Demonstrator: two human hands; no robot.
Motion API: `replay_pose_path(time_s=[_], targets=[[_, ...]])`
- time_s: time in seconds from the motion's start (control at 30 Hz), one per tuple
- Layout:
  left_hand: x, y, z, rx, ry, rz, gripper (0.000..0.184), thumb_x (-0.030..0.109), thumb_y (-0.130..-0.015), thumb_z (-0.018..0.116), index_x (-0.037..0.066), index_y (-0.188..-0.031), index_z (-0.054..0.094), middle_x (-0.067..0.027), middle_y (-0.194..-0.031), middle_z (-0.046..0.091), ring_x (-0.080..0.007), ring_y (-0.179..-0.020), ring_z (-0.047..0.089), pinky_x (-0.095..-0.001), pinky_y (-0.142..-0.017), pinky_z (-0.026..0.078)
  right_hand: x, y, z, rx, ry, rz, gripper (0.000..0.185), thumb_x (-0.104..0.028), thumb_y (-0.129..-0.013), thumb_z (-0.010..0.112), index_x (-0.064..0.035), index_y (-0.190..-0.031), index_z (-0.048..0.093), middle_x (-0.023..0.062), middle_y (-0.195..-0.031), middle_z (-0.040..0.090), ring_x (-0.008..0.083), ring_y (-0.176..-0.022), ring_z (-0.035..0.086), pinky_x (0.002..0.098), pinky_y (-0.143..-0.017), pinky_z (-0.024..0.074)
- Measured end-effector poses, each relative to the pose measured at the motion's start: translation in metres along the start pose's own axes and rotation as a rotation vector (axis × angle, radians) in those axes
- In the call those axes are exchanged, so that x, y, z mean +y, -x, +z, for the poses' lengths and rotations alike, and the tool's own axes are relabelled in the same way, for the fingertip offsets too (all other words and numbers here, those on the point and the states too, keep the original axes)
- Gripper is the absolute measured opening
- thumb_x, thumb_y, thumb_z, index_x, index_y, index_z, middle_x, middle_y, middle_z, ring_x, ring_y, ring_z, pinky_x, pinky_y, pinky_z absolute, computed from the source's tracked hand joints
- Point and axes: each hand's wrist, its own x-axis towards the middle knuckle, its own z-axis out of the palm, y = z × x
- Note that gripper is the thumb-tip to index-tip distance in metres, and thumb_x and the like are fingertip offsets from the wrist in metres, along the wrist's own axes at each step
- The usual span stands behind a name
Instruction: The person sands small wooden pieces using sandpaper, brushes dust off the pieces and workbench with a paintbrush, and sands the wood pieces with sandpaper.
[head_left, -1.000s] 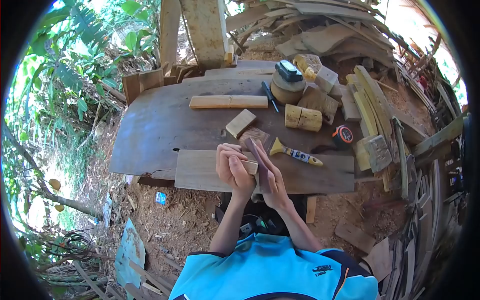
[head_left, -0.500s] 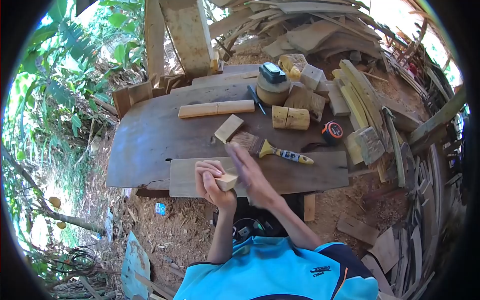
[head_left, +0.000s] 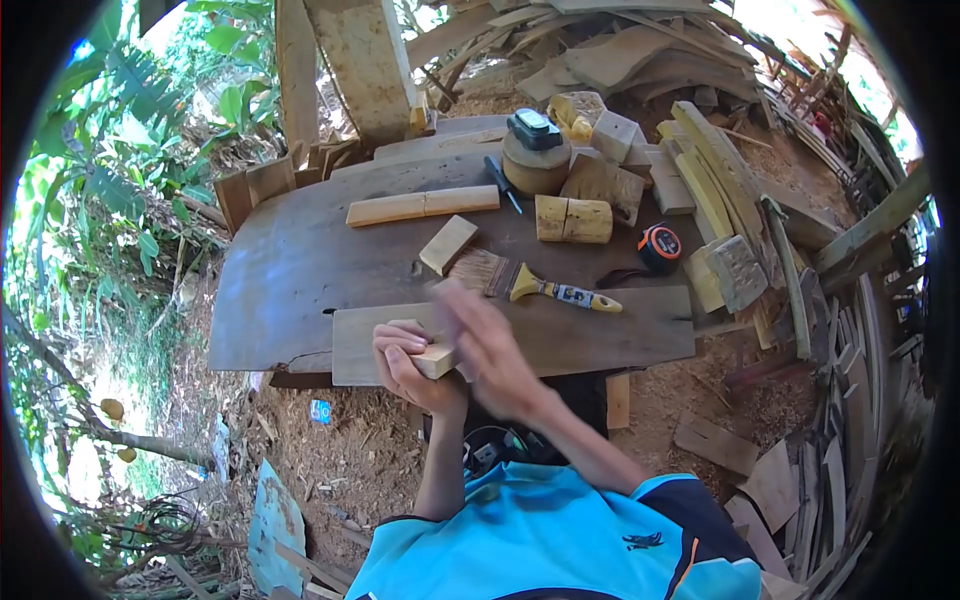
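Note:
My left hand [head_left: 408, 370] is closed round a small pale wood block [head_left: 435, 360], whose flat end shows above the fingers. Just right of the block is my right hand [head_left: 487, 352], blurred by motion, with its fingers stretched out and no object visible in it. Whether it touches the block I cannot tell. Beyond the hands, a paintbrush [head_left: 565, 293] with a yellow handle lies on the bench, its bristles near a loose wood block [head_left: 449, 245]. A flat board [head_left: 600, 335] lies under both hands along the bench's near edge.
On the dark workbench [head_left: 280, 270] are a long wood strip [head_left: 423, 206], a screwdriver [head_left: 503, 184], a split yellow wood cylinder [head_left: 573, 219] and an orange-black tape measure [head_left: 660, 246]. A round wooden piece [head_left: 535, 165] carries a dark device. Offcuts stand at the right; planks are heaped behind.
My right hand has swung slightly, its fingers now blurred beside the block. My left hand still grips the block. The whole view has shifted a little.

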Motion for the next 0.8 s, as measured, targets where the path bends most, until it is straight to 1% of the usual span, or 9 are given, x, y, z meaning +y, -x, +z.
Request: replay_pose_path(time_s=[0.03, 0.1, 0.2, 0.3, 0.33, 0.43, 0.57, 0.7, 0.8], targets=[[-0.004, -0.001, 0.000, 0.027, 0.035, -0.059, 0.024, 0.019, -0.086, 0.033, 0.005, -0.066, 0.034, -0.0057, -0.067, 0.037, -0.0148, -0.064, 0.039, -0.0270, -0.062, 0.035, -0.019, 0.002, 0.005, 0.005, 0.094, -0.142, 0.050, -0.030, -0.092, 0.029, -0.0070, -0.136, 0.030, 0.0156, -0.141, 0.027, 0.0332, -0.131, 0.022, 0.0414, -0.106, 0.0137], [-0.008, 0.001, -0.013, 0.087, 0.075, -0.181, 0.024, 0.018, -0.086, 0.033, 0.006, -0.066, 0.033, -0.0057, -0.067, 0.037, -0.0147, -0.064, 0.040, -0.0272, -0.062, 0.035, -0.016, 0.000, 0.004, -0.072, 0.183, -0.198, 0.050, -0.031, -0.092, 0.029, -0.0079, -0.137, 0.029, 0.0148, -0.141, 0.026, 0.0334, -0.132, 0.020, 0.0415, -0.107, 0.0115], [0.005, -0.004, -0.008, 0.046, 0.043, -0.039, 0.022, 0.015, -0.086, 0.036, 0.006, -0.067, 0.034, -0.0046, -0.068, 0.039, -0.0128, -0.066, 0.041, -0.0267, -0.063, 0.036, 0.037, -0.012, 0.003, -0.074, 0.072, 0.058, 0.050, -0.034, -0.091, 0.032, -0.0146, -0.138, 0.029, 0.0111, -0.144, 0.021, 0.0358, -0.131, 0.019, 0.0461, -0.106, 0.0087], [0.005, -0.005, -0.010, 0.032, 0.071, -0.096, 0.021, 0.011, -0.084, 0.040, 0.006, -0.065, 0.033, -0.0037, -0.068, 0.039, -0.0117, -0.066, 0.041, -0.0262, -0.063, 0.036, -0.038, -0.002, 0.004, -0.100, 0.163, -0.198, 0.048, -0.030, -0.091, 0.031, -0.0118, -0.135, 0.033, 0.0115, -0.142, 0.026, 0.0338, -0.129, 0.022, 0.0442, -0.106, 0.0135], [0.011, -0.003, -0.005, 0.055, 0.067, -0.109, 0.021, 0.010, -0.084, 0.041, 0.006, -0.065, 0.033, -0.0036, -0.068, 0.039, -0.0117, -0.066, 0.041, -0.0261, -0.064, 0.036, -0.025, -0.004, 0.002, -0.108, 0.173, -0.207, 0.046, -0.028, -0.091, 0.030, -0.0112, -0.134, 0.034, 0.0120, -0.141, 0.028, 0.0322, -0.129, 0.023, 0.0423, -0.106, 0.0143], [0.008, -0.007, -0.010, 0.033, 0.081, -0.063, 0.021, 0.008, -0.084, 0.041, 0.006, -0.065, 0.033, -0.0031, -0.068, 0.039, -0.0101, -0.064, 0.041, -0.0241, -0.063, 0.036, 0.031, -0.020, -0.003, -0.029, -0.071, 0.036, 0.047, -0.029, -0.091, 0.031, -0.0125, -0.135, 0.034, 0.0122, -0.140, 0.029, 0.0327, -0.130, 0.022, 0.0423, -0.106, 0.0138], [0.011, -0.005, -0.005, 0.014, 0.089, -0.115, 0.024, 0.008, -0.087, 0.042, 0.006, -0.065, 0.033, -0.0023, -0.068, 0.040, -0.0089, -0.064, 0.041, -0.0229, -0.063, 0.035, -0.034, -0.007, 0.003, -0.069, 0.148, -0.231, 0.046, -0.024, -0.092, 0.029, -0.0034, -0.133, 0.034, 0.0143, -0.138, 0.032, 0.0301, -0.130, 0.024, 0.0377, -0.107, 0.0143], [0.013, -0.014, -0.013, 0.039, 0.087, -0.162, 0.023, 0.012, -0.091, 0.045, 0.006, -0.070, 0.037, -0.0007, -0.071, 0.042, -0.0071, -0.067, 0.042, -0.0225, -0.064, 0.036, 0.017, -0.017, 0.001, -0.085, 0.186, -0.023, 0.048, -0.025, -0.092, 0.033, -0.0058, -0.136, 0.030, 0.0131, -0.141, 0.027, 0.0318, -0.131, 0.020, 0.0420, -0.107, 0.0112], [0.015, -0.011, -0.016, 0.038, 0.094, -0.311, 0.017, 0.016, -0.093, 0.043, 0.006, -0.080, 0.044, -0.0007, -0.077, 0.047, -0.0081, -0.073, 0.046, -0.0228, -0.068, 0.039, -0.028, -0.011, 0.004, -0.127, 0.272, -0.248, 0.046, -0.022, -0.093, 0.032, -0.0079, -0.137, 0.029, 0.0140, -0.140, 0.027, 0.0309, -0.131, 0.022, 0.0395, -0.107, 0.0149]])
